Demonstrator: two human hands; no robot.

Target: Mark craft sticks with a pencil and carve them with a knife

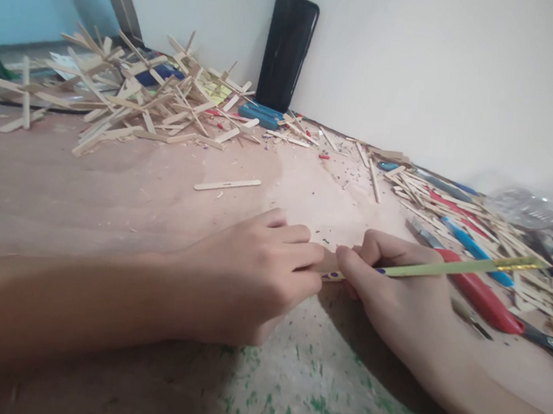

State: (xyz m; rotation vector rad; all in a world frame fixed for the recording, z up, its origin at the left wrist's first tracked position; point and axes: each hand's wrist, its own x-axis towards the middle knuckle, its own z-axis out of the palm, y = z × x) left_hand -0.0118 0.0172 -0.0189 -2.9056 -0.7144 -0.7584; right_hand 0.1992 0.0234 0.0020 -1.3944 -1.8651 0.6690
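Observation:
My left hand [273,274] is closed on a narrow wooden craft stick. Only a short bit of this craft stick [332,276], marked with dark blue dots, shows between my two hands. My right hand [398,282] grips a slim pale green pencil [445,268] that slants up to the right and has a gold band near its far end. The pencil's tip is hidden behind the right fingers, so I cannot tell whether it touches the stick. Both hands rest low over the table, close together. Beyond them lies a slotted craft stick [227,185].
A tangled heap of crossed craft sticks [143,97] fills the back left. A black phone [288,50] leans on the wall above a blue block [261,115]. To the right lie loose sticks, a red-handled tool [484,296], a blue pen [475,250] and a clear bottle [531,208].

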